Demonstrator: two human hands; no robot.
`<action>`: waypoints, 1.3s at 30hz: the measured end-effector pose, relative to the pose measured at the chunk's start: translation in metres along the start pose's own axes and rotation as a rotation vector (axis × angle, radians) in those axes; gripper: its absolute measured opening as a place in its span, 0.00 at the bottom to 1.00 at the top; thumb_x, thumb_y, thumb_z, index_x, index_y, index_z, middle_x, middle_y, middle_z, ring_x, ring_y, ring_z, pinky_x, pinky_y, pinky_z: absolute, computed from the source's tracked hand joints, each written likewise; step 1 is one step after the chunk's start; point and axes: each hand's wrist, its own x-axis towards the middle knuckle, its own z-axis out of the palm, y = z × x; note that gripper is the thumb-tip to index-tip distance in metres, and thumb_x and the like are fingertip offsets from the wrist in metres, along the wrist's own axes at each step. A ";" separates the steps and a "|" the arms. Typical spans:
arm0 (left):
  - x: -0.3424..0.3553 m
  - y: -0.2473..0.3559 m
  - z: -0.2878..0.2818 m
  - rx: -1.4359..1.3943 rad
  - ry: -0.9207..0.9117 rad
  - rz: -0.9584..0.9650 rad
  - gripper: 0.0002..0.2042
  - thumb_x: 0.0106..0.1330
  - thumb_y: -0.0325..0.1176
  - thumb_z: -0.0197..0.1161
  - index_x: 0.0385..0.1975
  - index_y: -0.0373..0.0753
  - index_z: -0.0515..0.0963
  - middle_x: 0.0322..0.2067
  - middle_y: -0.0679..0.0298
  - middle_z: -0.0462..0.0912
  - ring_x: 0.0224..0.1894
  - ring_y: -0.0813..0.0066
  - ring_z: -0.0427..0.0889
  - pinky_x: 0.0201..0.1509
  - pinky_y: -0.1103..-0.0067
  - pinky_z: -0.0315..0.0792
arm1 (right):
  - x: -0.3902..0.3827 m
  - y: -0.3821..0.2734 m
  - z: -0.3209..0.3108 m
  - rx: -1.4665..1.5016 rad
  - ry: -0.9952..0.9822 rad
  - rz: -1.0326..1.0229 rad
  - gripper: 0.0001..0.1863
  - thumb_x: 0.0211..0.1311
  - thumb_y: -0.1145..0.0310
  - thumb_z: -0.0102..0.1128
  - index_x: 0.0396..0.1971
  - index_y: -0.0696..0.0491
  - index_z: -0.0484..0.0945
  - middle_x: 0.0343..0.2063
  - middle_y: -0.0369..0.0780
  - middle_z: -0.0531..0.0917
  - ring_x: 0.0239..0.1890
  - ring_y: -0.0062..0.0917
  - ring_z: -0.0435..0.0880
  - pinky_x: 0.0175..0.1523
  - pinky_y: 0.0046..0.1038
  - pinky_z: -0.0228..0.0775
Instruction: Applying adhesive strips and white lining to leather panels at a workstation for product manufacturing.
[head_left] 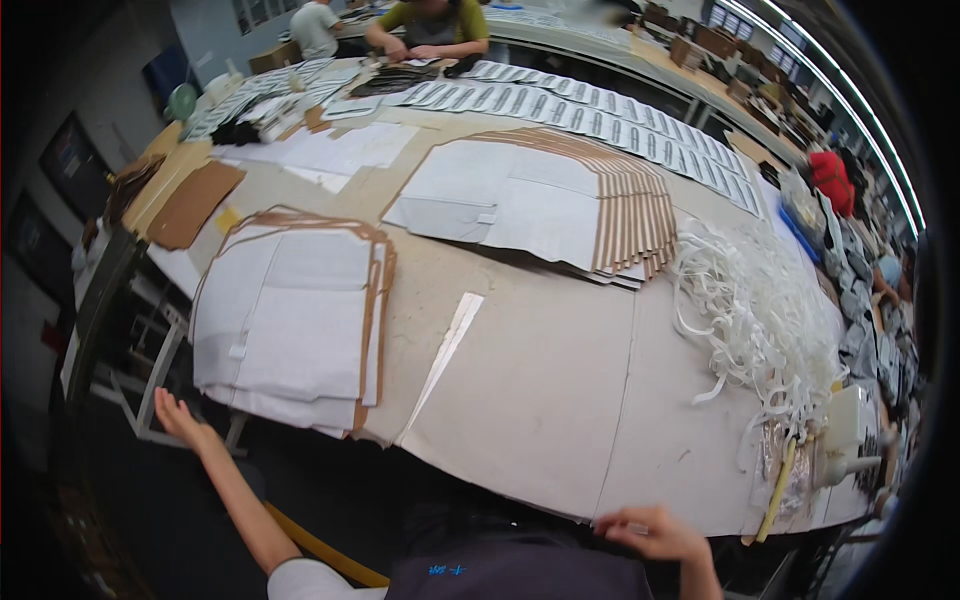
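My left hand (180, 418) is off the table's left front side, palm turned up and fingers stretched out, with nothing in it. Nearest to it is a stack of white panels with brown edges (300, 320), lying at the table's left front edge. My right hand (658, 532) hovers by the table's front edge, fingers loosely extended and apart, with no held thing visible. Farther back in the middle lies a second pile of white panels (540, 195), fanned out so that its brown edges show as stripes. A narrow white strip (445, 355) lies between the left stack and the bare tabletop (540, 400).
A tangled heap of white straps (750, 310) covers the right side, near a yellow stick (778, 490) and a white bottle (845, 465). Rows of small pale pieces (600, 125) line the far side. A co-worker (430, 30) sits across the table. Brown sheets (195, 205) lie far left.
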 end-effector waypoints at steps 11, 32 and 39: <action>-0.324 0.152 0.265 0.219 -1.787 0.228 0.14 0.71 0.33 0.60 0.52 0.34 0.79 0.51 0.57 0.83 0.53 0.65 0.81 0.60 0.73 0.73 | 0.406 0.002 -0.131 -0.945 0.915 -0.757 0.19 0.51 0.71 0.67 0.45 0.57 0.77 0.47 0.45 0.78 0.54 0.37 0.77 0.56 0.37 0.68; -0.430 0.047 0.466 0.695 -1.740 0.765 0.37 0.72 0.69 0.39 0.73 0.51 0.61 0.73 0.49 0.57 0.76 0.46 0.49 0.74 0.44 0.40 | 0.295 -0.232 -0.298 -1.057 1.324 -1.265 0.14 0.48 0.80 0.63 0.38 0.55 0.79 0.30 0.41 0.84 0.33 0.38 0.86 0.36 0.37 0.76; -0.400 0.055 0.407 -0.496 -1.656 -0.925 0.31 0.75 0.57 0.48 0.70 0.42 0.64 0.66 0.55 0.70 0.68 0.58 0.69 0.61 0.60 0.72 | 0.126 -0.155 -0.183 -1.133 1.029 -1.274 0.11 0.54 0.75 0.64 0.38 0.59 0.79 0.30 0.41 0.84 0.32 0.33 0.86 0.38 0.30 0.80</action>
